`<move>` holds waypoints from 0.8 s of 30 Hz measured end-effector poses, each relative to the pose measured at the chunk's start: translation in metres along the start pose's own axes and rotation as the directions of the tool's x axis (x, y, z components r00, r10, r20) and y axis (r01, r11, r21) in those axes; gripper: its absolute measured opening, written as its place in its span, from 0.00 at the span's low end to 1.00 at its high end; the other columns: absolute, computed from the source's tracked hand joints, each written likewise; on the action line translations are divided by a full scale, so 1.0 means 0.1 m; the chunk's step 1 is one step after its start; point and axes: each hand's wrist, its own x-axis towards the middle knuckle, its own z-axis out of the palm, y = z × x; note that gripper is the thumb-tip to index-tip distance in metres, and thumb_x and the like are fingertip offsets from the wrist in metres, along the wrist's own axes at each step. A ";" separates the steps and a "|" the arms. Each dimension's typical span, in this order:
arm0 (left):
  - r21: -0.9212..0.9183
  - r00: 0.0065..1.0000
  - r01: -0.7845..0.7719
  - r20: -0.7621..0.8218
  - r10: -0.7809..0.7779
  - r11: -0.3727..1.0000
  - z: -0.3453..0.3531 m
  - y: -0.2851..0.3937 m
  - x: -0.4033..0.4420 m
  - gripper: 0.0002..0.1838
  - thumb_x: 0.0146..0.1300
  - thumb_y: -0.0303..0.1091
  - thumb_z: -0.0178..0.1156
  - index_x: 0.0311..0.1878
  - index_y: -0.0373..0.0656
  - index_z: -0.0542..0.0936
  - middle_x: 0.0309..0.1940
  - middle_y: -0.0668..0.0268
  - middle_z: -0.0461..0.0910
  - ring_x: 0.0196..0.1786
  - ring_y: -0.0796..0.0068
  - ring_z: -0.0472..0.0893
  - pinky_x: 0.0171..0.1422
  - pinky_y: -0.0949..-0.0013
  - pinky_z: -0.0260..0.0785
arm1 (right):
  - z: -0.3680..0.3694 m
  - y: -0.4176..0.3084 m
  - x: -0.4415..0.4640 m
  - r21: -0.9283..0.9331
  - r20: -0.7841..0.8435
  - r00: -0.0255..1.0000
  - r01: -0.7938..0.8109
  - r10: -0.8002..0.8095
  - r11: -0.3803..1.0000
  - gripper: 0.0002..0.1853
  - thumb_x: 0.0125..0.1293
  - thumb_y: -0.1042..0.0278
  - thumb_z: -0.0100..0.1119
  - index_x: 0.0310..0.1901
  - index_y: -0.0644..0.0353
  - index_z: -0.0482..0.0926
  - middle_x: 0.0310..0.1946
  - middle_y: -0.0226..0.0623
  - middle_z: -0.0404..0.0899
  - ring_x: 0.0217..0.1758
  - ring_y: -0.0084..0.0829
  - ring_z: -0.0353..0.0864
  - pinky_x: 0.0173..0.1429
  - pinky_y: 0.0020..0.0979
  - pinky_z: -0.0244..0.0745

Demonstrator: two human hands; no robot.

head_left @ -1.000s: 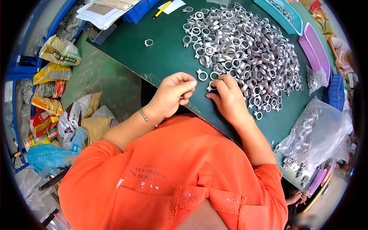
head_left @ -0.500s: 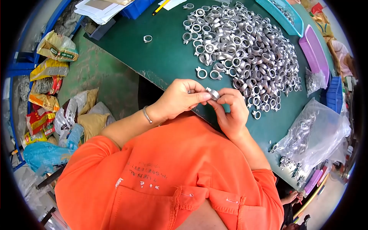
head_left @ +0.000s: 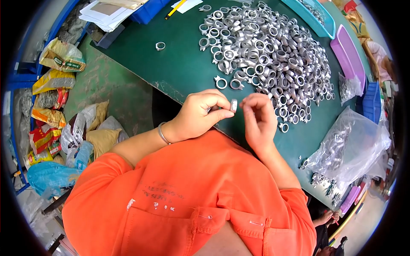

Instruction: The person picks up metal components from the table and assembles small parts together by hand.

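Observation:
My left hand (head_left: 205,111), with a bracelet on its wrist, pinches a metal ring (head_left: 233,105) between thumb and forefinger at the table's near edge. Just right of the ring is my right hand (head_left: 259,114), apart from it, its fingers curled and slightly blurred; whether anything is between them cannot be made out. Beyond both hands a large pile of grey metal rings (head_left: 273,55) covers the green table (head_left: 183,64). Two loose rings, one of them here (head_left: 221,82), lie at the pile's near left side. A single ring (head_left: 160,46) lies apart at the left.
A teal basket (head_left: 326,25), a purple basket (head_left: 348,53) and a clear plastic bag (head_left: 350,149) line the right side. Papers (head_left: 104,15) and a yellow pencil (head_left: 176,9) are at the upper left. Filled sacks (head_left: 62,55) stand left. Another person's hands (head_left: 331,217) show at lower right.
A second ago my right hand was at a ring by the pile. Both hands then held that ring together; now it is in my left hand and my right hand has moved off to the right.

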 end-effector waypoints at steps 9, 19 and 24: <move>0.143 0.991 -0.124 0.061 0.116 0.982 0.00 0.02 0.01 0.04 0.55 0.22 0.62 0.34 0.35 0.78 0.32 0.64 0.78 0.31 0.78 0.76 0.32 0.77 0.68 | -0.06 -0.15 0.06 0.412 0.292 0.823 -0.568 0.488 0.712 0.08 0.66 0.75 0.52 0.45 0.66 0.73 0.34 0.33 0.77 0.35 0.20 0.76 0.40 0.21 0.74; -0.720 0.752 0.574 0.276 -0.599 0.389 -0.09 -0.10 0.02 0.09 0.66 0.34 0.51 0.41 0.39 0.73 0.30 0.65 0.75 0.29 0.77 0.78 0.22 0.78 0.68 | 0.05 0.01 0.29 -0.439 0.191 0.955 0.289 -0.226 0.851 0.05 0.52 0.78 0.62 0.31 0.62 0.77 0.27 0.40 0.73 0.30 0.40 0.76 0.35 0.36 0.72; -0.557 0.811 0.536 0.130 -0.571 0.634 -0.03 -0.02 0.04 0.05 0.64 0.30 0.54 0.38 0.39 0.73 0.26 0.68 0.72 0.26 0.82 0.72 0.23 0.79 0.63 | 0.09 0.11 0.40 -0.747 0.282 0.947 0.319 -0.157 0.584 0.05 0.52 0.71 0.63 0.29 0.61 0.77 0.23 0.35 0.73 0.28 0.39 0.75 0.33 0.37 0.70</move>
